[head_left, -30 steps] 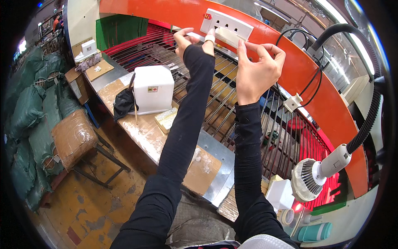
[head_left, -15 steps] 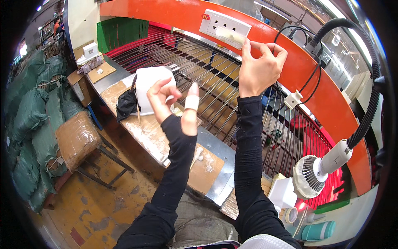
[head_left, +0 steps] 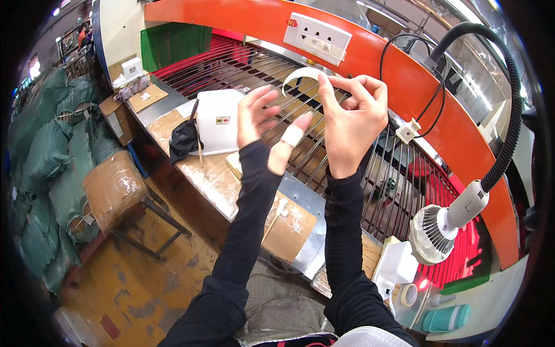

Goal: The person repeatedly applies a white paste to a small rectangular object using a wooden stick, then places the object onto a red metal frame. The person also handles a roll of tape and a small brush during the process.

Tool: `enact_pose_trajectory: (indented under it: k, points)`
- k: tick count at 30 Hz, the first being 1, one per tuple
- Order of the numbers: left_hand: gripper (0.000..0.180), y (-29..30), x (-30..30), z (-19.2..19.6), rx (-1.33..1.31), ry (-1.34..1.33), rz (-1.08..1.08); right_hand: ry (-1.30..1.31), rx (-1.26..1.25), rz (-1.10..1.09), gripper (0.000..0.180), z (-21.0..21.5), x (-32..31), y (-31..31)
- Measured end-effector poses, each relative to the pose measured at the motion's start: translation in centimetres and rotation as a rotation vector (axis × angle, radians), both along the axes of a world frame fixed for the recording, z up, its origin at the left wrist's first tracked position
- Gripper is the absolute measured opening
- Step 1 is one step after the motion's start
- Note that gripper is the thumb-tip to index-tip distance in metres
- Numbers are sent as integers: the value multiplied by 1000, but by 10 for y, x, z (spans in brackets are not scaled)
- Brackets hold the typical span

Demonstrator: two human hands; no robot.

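Note:
My right hand (head_left: 355,124) pinches one end of a thin, pale strip (head_left: 298,72) between thumb and forefinger. The strip looks like tape or sticker backing and arches to the left above the metal rods. Beside it, my left hand (head_left: 254,118) is open with its fingers apart, holding nothing. A white wrap (head_left: 292,135) circles the left thumb. Just behind the left hand stands a smooth white box-like piece (head_left: 211,104) with a small label (head_left: 222,120). Against that piece lie a black cloth (head_left: 183,140) and a thin wooden stick (head_left: 200,147).
A rack of metal rods (head_left: 312,107) runs behind the bench under an orange beam (head_left: 231,14) bearing a socket panel (head_left: 318,37). A lamp (head_left: 433,234) hangs at the right from a black flexible hose. Left are a wrapped stool (head_left: 115,182) and green sacks (head_left: 43,150).
My right hand has drawn back from the socket panel toward me, and the strip in it now curls freely. My left hand has moved right, its fingers spread more.

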State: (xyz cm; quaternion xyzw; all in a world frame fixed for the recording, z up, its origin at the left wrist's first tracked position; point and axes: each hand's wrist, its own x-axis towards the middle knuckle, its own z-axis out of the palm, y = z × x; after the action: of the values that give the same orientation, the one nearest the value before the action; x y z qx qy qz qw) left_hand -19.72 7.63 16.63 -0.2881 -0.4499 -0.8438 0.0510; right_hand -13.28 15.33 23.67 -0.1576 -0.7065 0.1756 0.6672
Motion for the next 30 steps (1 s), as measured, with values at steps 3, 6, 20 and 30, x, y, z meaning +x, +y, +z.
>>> enact_pose_trajectory:
  k: [3,6,20,30]
  points:
    - [59,17,-4,11,146,-52,-176,-7,-14,52,11,2,4,-2]
    - [26,31,-14,19,323,-210,-213,-29,-19,64,12,3,5,1]
    - [20,126,-78,42,395,-441,-334,-59,17,-182,12,14,-24,40]
    - [24,147,-95,42,252,-348,-95,-33,84,-209,14,17,-32,42]
